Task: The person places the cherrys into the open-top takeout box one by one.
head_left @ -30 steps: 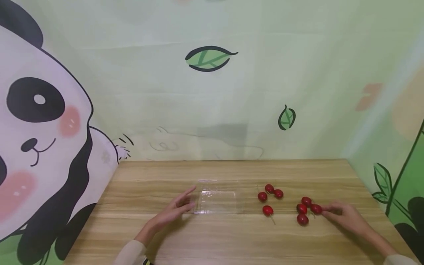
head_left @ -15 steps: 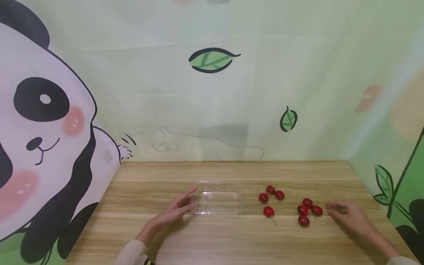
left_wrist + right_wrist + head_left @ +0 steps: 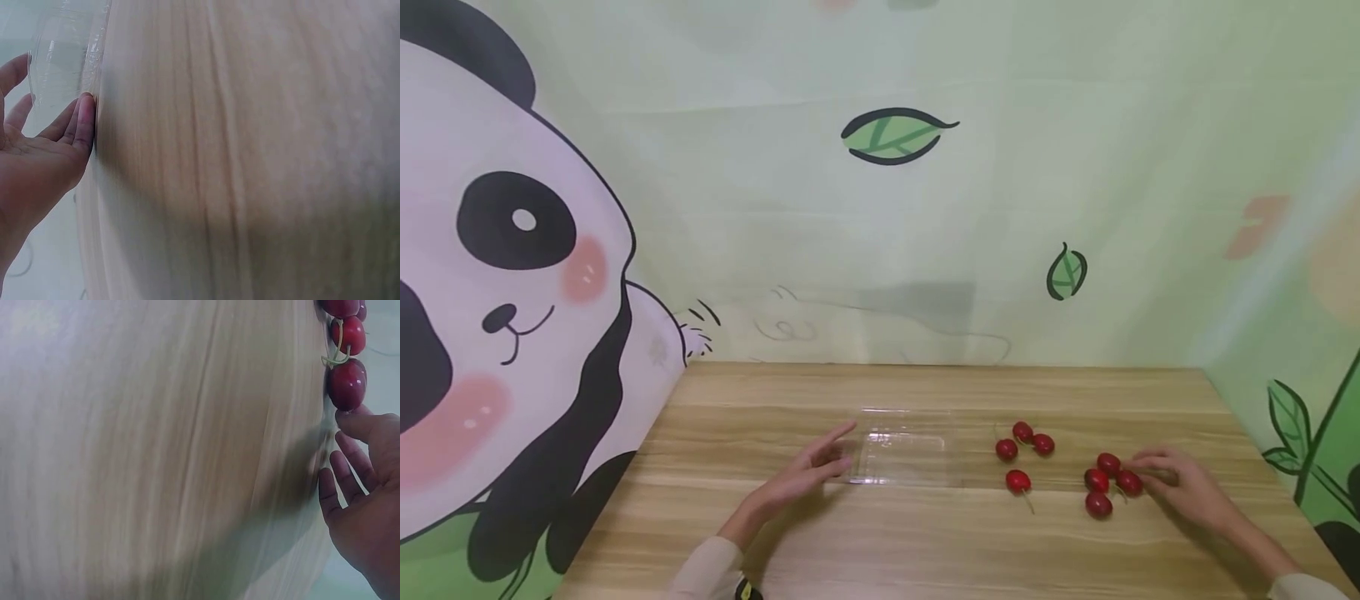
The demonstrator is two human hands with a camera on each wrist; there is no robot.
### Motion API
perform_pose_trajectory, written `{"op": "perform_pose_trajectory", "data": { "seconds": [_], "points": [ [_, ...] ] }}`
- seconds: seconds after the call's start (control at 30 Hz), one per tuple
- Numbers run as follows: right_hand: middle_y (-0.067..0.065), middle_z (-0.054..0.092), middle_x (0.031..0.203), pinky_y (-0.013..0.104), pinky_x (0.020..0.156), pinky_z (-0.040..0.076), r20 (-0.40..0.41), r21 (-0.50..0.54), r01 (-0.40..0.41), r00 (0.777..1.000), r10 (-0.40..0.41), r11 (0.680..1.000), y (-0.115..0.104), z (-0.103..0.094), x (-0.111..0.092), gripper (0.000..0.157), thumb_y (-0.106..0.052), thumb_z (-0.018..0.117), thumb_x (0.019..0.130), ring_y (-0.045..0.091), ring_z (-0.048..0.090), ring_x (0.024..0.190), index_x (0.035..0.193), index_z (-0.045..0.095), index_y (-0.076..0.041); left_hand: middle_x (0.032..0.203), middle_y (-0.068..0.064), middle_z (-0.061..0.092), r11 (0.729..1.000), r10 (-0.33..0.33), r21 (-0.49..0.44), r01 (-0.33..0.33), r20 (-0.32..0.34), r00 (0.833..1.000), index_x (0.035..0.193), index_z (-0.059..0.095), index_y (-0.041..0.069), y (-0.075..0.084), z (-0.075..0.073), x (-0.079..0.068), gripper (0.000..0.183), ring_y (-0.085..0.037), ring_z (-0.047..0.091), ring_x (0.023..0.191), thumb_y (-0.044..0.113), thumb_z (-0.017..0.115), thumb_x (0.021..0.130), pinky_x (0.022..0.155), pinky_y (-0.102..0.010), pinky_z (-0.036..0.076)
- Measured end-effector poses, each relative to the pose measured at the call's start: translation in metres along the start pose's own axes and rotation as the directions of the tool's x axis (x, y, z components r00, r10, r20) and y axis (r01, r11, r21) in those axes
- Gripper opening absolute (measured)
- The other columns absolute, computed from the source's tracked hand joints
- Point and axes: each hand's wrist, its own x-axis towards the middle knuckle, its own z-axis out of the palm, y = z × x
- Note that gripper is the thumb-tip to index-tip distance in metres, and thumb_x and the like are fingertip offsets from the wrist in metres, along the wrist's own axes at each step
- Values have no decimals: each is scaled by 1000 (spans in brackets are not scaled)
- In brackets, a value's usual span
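While both hands (image 3: 801,479) are unclenched, four cherries (image 3: 1097,480) — glossy, deep red — lie grouped at the right hand (image 3: 1187,493).

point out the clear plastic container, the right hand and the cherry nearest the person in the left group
clear plastic container (image 3: 906,461): head view, on its bare bottom
right hand (image 3: 1189,493): head view, middle of the hand
cherry (image 3: 1018,481): head view, on its red body, above the stem

The head camera is looking forward and down over the brown wooden table (image 3: 925,542). Close wrist cameras are seeing it too, beside the bare left hand (image 3: 797,479) and bare right hand (image 3: 1192,493).
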Motion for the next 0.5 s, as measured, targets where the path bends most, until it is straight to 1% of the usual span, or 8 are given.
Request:
{"op": "perform_pose_trajectory", "data": {
  "seconds": [0.23,0.43,0.5],
  "points": [
    [13,72,107,16,76,55,22,-57,-34,999,35,998,2,0,0,20,3,80,80,-21,45,98,96,79,-9,161,-27,35,1000,5,-10,-5,3,1000,164,22,19,1,1,0,68,-44,41,144,25,56,105,116,-53,42],
    [9,72,106,18,79,51,33,-70,-38,999,40,997,1,-3,-2,16,-5,82,81,-18,48,97,95,80,-13,160,-27,37,1000,3,5,-3,-12,1000,164,23,19,1,2,1,68,-43,42,143,26,57,105,116,-54,42],
    [8,73,105,17,79,50,23,-68,-23,999,25,997,1,-2,-2,15,-6,83,80,-17,49,97,93,80,-14,160,-27,37,1000,2,3,-2,-16,1000,164,23,20,1,1,1,68,-43,42,143,25,56,105,116,-54,41]
  ]
}}
